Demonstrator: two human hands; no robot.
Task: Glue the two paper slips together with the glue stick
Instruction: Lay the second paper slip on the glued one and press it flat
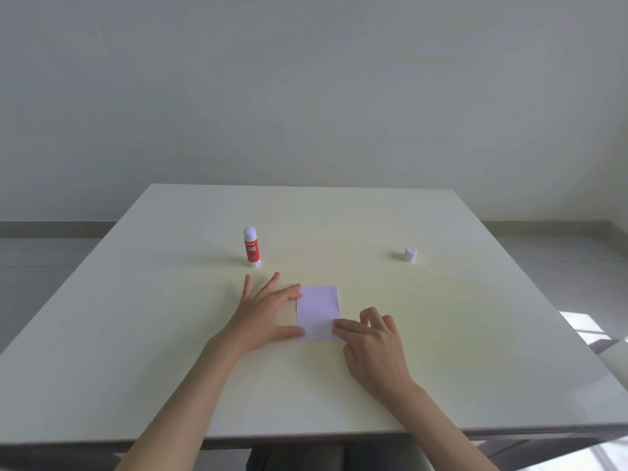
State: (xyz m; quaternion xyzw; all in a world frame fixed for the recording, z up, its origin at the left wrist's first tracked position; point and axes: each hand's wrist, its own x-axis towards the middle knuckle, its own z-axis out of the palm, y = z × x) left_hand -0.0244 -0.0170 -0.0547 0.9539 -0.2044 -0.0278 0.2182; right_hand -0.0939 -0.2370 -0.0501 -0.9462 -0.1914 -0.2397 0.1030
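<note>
A pale paper slip [317,311] lies flat on the white table [441,334]; I cannot tell whether a second slip lies under it. My left hand [263,317] rests spread at its left edge, thumb and fingertips touching the paper. My right hand [373,345] presses its index finger on the slip's lower right corner, the other fingers curled. The red and white glue stick [251,247] stands upright and uncapped beyond my left hand. Its white cap [410,254] sits far off at the right.
The table's near edge runs just above my lap. A plain wall stands behind the far edge. A bright patch of light falls on the table's right side [584,324].
</note>
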